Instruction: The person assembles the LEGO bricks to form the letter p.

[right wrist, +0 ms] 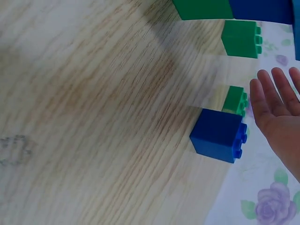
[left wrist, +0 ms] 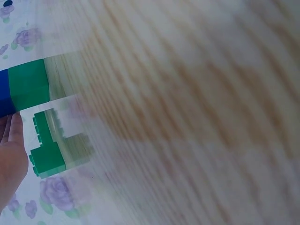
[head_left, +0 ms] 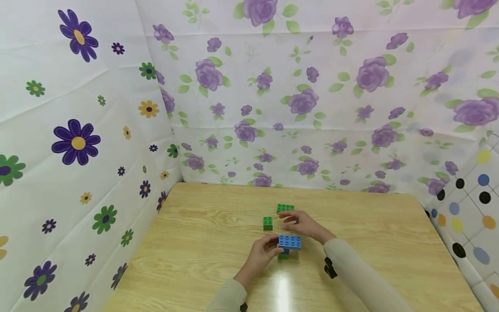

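Note:
A small stack of toy building bricks stands near the front of the table: a light blue brick (head_left: 290, 242) on top, a dark blue brick (head_left: 286, 251) under it and a green brick (left wrist: 30, 83) at the bottom. My left hand (head_left: 260, 253) holds the stack from its left side, thumb in front and fingers behind. Just beyond the stack, my right hand (head_left: 305, 226) hovers with nothing in it, its fingers extended in the right wrist view. Close to that hand, a separate blue brick (right wrist: 216, 135) sits on the table, mostly hidden by it in the head view.
A small square green brick (head_left: 267, 223) stands beyond the left hand. Farther back lies a longer green brick (head_left: 286, 207), partly behind the right fingers. Flowered cloth (head_left: 249, 130) hangs along the far edge of the wooden table (head_left: 195, 242), with more cloth at both sides.

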`<state>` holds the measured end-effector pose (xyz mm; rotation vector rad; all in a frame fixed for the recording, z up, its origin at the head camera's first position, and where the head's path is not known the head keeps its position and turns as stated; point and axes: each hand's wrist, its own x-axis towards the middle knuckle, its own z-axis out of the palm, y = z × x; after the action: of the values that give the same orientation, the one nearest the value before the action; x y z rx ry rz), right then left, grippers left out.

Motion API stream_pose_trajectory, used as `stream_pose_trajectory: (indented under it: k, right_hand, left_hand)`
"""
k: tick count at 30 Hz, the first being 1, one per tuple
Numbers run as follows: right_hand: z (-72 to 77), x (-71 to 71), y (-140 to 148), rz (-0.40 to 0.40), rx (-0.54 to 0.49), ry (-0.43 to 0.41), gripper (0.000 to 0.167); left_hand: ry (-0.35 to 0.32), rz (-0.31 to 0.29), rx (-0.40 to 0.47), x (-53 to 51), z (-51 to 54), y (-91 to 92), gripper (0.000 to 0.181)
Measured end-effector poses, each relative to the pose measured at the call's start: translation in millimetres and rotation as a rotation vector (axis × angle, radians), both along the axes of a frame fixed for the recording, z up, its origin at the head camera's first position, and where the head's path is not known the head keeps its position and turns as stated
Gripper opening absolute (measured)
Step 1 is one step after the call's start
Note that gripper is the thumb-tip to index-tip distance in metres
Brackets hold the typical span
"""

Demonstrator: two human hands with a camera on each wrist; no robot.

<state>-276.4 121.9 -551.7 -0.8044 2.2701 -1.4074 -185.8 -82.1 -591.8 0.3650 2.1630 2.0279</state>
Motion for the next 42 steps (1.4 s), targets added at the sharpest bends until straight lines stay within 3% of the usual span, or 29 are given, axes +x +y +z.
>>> stream_pose_trajectory:
  k: [9,21,34,42]
  right_hand:
    - [-3.8,-10.9,-12.7,0.051,0.027,0.004,0.049]
    - [-19.5,-26.2,-23.9,0.075,0.028,-0.102,0.056]
    - [-19.8,-22.8,-30.0,0.066,0.013,-0.136,0.054]
    - [-23.2,-20.7,-39.3,0.001,0.058,-0.075,0.047]
  left_hand:
    - [0.001,0.013,-0.002,-1.0,-3.4,0.5,0.036]
    - [-0.021,0.021,-0.007,-2.0,-2.1,1.2,0.037]
    - [-0.015,0.012,-0.012,-0.6,1.4,2.2,0.036]
    - [-0.001,0.007,-0.017,0.0,0.9,0.1,0.036]
